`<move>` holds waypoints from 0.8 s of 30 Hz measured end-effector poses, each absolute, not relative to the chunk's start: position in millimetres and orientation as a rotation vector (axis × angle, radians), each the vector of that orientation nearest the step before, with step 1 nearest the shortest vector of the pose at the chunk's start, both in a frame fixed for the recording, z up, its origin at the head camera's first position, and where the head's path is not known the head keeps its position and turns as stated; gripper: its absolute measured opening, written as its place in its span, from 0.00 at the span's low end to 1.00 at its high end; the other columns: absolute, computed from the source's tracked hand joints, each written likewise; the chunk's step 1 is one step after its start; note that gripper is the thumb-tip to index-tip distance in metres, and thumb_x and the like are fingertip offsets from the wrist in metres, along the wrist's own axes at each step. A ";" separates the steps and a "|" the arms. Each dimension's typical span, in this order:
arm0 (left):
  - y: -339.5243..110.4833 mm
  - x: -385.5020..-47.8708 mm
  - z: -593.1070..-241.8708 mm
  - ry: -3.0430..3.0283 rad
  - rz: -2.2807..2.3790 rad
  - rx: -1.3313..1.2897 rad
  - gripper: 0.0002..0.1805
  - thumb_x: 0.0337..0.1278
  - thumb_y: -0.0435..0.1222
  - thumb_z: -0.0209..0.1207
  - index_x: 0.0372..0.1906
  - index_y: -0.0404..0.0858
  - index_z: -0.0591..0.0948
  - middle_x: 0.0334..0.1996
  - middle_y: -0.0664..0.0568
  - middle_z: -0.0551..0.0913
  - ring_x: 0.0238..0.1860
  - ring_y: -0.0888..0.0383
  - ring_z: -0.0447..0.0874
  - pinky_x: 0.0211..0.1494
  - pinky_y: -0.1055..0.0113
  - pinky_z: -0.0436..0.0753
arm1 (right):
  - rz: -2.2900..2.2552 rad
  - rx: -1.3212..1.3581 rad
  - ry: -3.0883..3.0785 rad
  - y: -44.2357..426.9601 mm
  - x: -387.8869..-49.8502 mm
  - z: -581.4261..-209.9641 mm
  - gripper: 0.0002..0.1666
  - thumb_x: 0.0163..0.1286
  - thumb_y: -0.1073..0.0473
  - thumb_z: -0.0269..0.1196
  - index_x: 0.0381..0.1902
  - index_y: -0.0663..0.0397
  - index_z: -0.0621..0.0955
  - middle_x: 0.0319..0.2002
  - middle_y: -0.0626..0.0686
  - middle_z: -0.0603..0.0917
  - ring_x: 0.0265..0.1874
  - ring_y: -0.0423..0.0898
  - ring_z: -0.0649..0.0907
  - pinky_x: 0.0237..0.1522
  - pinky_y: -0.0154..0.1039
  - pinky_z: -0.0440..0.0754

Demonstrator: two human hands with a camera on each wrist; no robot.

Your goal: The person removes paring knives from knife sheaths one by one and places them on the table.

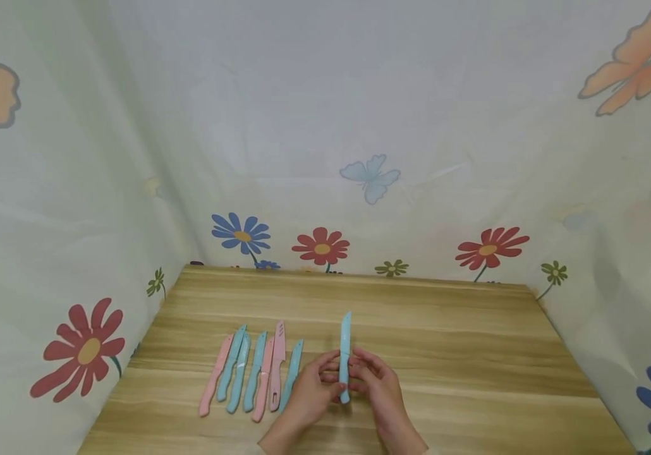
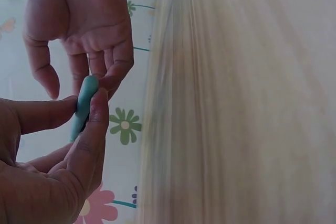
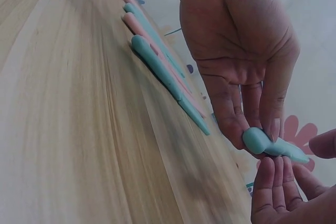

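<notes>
- Held knife (image 1: 345,360): pale blue in both handle and blade section, and the landmark for the places below. It is held above the table (image 1: 473,354) between the two hands, tip directed away from the person, handle end toward the person.
- Left hand (image 1: 314,388): immediately left of the held knife. Its grip pinches the handle between thumb and fingers, as both wrist views confirm.
- Right hand (image 1: 379,382): immediately right of the held knife. Its grip is loosely spread; in the right-wrist view the fingertips touch the knife from one side, while the thumb stands apart from it.
- Seven knives lie side by side on the table, left of the held knife, tips directed away from the person. In order of increasing distance from it: a blue knife (image 1: 292,375), its handle end just beside the left hand; a slotted pink knife (image 1: 277,368); a plain pink knife (image 1: 264,379); three pale-blue knives (image 1: 255,373); and an outermost pink knife (image 1: 215,377).
- Markings: a whitish patch shows on the blade of the middle one of the three pale-blue knives, too small to read.
- Backdrop (image 1: 445,95): pale cloth beyond the held knife, printed with flowers and butterflies. A pale-blue butterfly (image 1: 371,179) appears beyond and slightly right of the knife, a red flower (image 1: 322,248) beyond and slightly left.
</notes>
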State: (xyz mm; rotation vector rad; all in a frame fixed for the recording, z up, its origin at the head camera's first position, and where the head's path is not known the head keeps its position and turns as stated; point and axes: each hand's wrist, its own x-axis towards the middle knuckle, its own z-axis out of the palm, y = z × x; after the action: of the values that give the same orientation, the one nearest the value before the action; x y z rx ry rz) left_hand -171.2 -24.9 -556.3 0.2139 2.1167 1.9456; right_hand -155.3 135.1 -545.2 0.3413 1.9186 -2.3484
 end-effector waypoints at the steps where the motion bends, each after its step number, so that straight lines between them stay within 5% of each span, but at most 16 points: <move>1: -24.5 -171.6 -556.1 2.122 1.942 0.216 0.38 0.55 0.21 0.67 0.73 0.37 0.73 0.57 0.39 0.84 0.51 0.48 0.88 0.37 0.65 0.91 | -2.352 0.338 1.918 135.2 -156.0 -544.9 0.29 0.75 0.63 0.61 0.70 0.68 0.71 0.54 0.56 0.85 0.45 0.44 0.86 0.48 0.38 0.89; 24: -25.5 -166.0 -547.7 2.092 1.932 0.205 0.38 0.53 0.18 0.66 0.72 0.36 0.73 0.50 0.41 0.84 0.47 0.51 0.87 0.38 0.63 0.92 | -2.256 0.366 2.053 136.9 -175.5 -540.2 0.26 0.75 0.56 0.65 0.64 0.67 0.79 0.47 0.54 0.89 0.41 0.42 0.86 0.46 0.39 0.89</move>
State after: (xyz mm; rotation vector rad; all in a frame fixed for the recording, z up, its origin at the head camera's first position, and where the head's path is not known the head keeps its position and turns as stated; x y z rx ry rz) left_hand -166.0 -25.5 -547.7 0.2050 2.0917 1.9317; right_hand -175.5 136.9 -540.2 0.3663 2.0529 -2.2563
